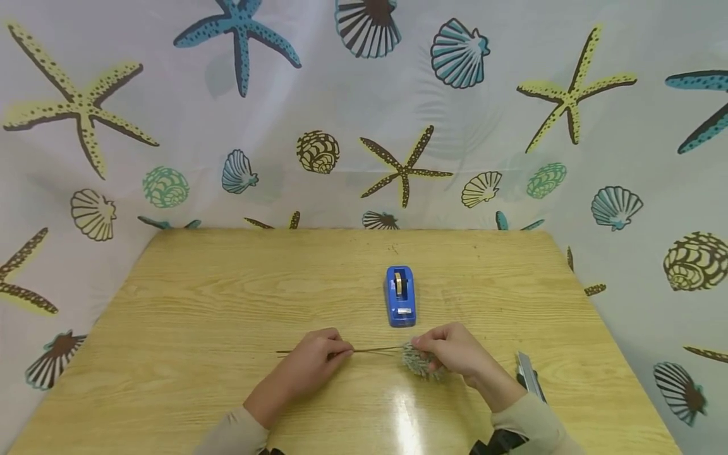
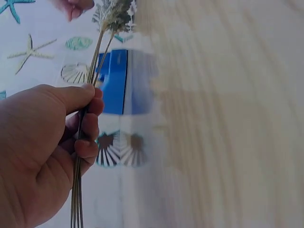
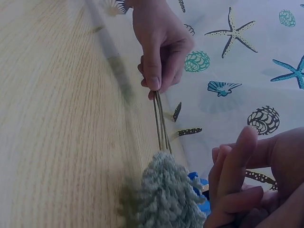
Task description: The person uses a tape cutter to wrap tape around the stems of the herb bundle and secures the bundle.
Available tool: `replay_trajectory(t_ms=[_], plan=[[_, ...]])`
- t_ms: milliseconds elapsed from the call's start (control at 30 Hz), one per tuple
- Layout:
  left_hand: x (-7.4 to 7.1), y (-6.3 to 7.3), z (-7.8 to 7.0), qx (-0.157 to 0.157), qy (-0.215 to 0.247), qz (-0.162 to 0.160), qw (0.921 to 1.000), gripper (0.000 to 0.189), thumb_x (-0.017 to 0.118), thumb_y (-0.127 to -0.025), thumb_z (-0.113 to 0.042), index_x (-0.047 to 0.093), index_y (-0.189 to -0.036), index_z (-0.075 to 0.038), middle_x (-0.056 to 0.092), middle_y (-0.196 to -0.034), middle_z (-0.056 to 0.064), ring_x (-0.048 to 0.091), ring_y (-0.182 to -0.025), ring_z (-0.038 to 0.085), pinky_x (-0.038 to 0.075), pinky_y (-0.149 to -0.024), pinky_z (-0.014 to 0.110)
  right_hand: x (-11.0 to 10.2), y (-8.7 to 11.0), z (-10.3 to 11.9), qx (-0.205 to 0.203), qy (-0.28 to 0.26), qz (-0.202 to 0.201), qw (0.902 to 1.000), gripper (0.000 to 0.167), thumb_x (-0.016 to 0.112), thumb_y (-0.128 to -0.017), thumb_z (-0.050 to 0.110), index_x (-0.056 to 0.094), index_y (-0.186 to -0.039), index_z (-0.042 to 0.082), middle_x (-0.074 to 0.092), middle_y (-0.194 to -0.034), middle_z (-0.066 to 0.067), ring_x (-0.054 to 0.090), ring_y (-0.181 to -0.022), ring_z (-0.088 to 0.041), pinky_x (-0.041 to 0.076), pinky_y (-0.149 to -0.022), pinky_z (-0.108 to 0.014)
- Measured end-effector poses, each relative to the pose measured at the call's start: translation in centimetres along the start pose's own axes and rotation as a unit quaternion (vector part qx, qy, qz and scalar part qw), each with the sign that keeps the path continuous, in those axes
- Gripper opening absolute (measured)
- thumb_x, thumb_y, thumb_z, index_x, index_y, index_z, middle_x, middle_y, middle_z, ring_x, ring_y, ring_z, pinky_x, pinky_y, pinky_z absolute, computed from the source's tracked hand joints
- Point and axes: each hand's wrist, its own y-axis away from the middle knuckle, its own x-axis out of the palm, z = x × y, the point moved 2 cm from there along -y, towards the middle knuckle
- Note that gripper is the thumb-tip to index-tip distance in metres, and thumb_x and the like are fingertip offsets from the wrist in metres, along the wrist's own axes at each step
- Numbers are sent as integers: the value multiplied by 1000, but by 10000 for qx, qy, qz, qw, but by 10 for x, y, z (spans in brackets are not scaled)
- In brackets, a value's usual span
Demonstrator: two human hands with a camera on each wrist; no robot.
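Note:
My left hand grips a small bunch of dried flowers by its thin brown stems, between thumb and curled fingers. The stems lie roughly level in the head view, and their tail ends poke out to the left of the hand. At the other end sits the pale grey-green flower head, with a knobbly, fluffy texture. Beside it is my right hand, fingers loosely bent and nothing seen between them. From the head view, the right hand overlaps part of the flower head; both wrist views show a gap.
A blue tape dispenser stands on the wooden table, beyond the hands. A utility knife lies to the right, by the right forearm. Cloth printed with shells and starfish hangs around the back and sides.

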Motion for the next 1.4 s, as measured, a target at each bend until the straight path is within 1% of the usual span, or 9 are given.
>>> replay_trajectory(t_ms=[133, 300, 433, 500, 667, 767, 867, 1067, 1400], plan=[[14, -16, -10, 13, -60, -14, 10000, 15, 66, -96, -11, 79, -101, -5, 57, -78, -5, 45, -66, 2, 44, -58, 17, 4, -2, -1, 28, -143, 8, 9999, 31, 66, -96, 21, 72, -104, -8, 68, -88, -10, 59, -58, -9, 55, -65, -29], [28, -32, -21, 71, -40, -1, 10000, 15, 66, -96, -11, 79, -100, -4, 60, -78, -4, 47, -65, 2, 45, -57, 17, 8, -4, -4, 78, -70, -93, 9999, 30, 67, -96, 22, 73, -102, -7, 67, -86, -9, 58, -57, -10, 55, -64, -28], [34, -42, -32, 108, -12, 3, 9999, 15, 67, -95, -10, 79, -101, -3, 61, -79, -2, 48, -66, 2, 45, -57, 16, 7, -5, -6, 79, -139, -65, 9999, 29, 66, -96, 19, 73, -103, -8, 66, -91, -11, 58, -57, -9, 54, -62, -26], [37, -45, -36, 105, -26, -32, 9999, 15, 67, -95, -10, 78, -101, -3, 62, -79, -1, 48, -66, 3, 45, -58, 16, 7, -5, -6, 48, -179, -71, 9998, 28, 65, -96, 18, 73, -101, -9, 69, -101, -13, 59, -60, -9, 54, -61, -24], [44, -48, -42, 18, -65, -138, 9999, 13, 67, -94, -11, 77, -99, -3, 64, -80, -1, 52, -69, 3, 48, -62, 16, 9, -4, -8, 9, -241, -53, 9997, 29, 65, -97, 18, 72, -94, -10, 69, -121, -19, 58, -59, -9, 53, -61, -24], [46, -49, -44, -34, -53, -187, 9998, 13, 68, -94, -12, 77, -99, -4, 66, -81, 0, 54, -70, 3, 49, -64, 15, 10, -3, -8, 32, -195, -157, 9997, 30, 65, -97, 20, 72, -93, -9, 69, -115, -18, 57, -58, -9, 53, -62, -25], [48, -51, -45, -128, 6, -212, 9997, 14, 67, -96, -13, 77, -99, -4, 67, -83, 0, 55, -71, 3, 50, -64, 15, 12, -2, -9, 25, -140, -327, 9994, 30, 66, -97, 21, 73, -96, -8, 68, -102, -16, 55, -57, -10, 52, -63, -26], [48, -54, -50, -324, 174, -143, 9992, 17, 63, -98, -14, 77, -100, -3, 66, -84, 1, 54, -71, 3, 49, -63, 16, 18, -3, -13, -42, -195, -469, 9987, 31, 69, -94, 23, 73, -93, -7, 67, -89, -8, 53, -55, -10, 49, -61, -26], [48, -57, -55, -348, 209, -234, 9989, 15, 64, -97, -10, 76, -96, -2, 65, -82, 2, 53, -70, 5, 47, -62, 18, 19, -1, -16, -221, -227, -539, 9980, 28, 68, -95, 19, 73, -89, -8, 71, -99, -12, 53, -56, -11, 50, -60, -26]])
